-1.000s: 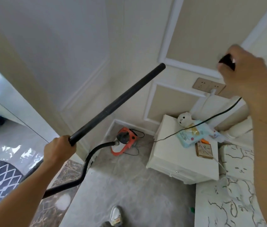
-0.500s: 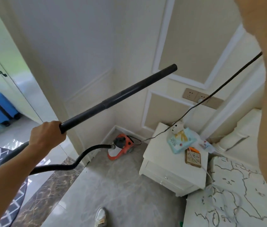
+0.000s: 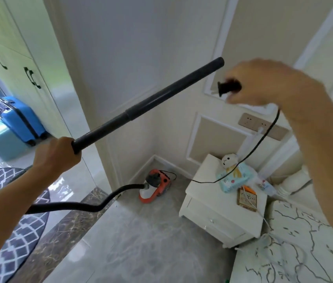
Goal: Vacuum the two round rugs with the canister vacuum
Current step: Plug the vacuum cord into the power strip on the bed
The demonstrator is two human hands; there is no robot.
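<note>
Vacuum wand (image 3: 147, 103) diagonal, tip up-right, base gripped by left hand (image 3: 56, 155); plug (image 3: 228, 88) pinched by right hand (image 3: 265, 83)

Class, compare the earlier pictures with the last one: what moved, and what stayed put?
The right hand, gripping the black plug, rose out of view, then came back down near the tip of the wand. The left hand kept gripping it; the canister vacuum stayed in the corner.
</note>
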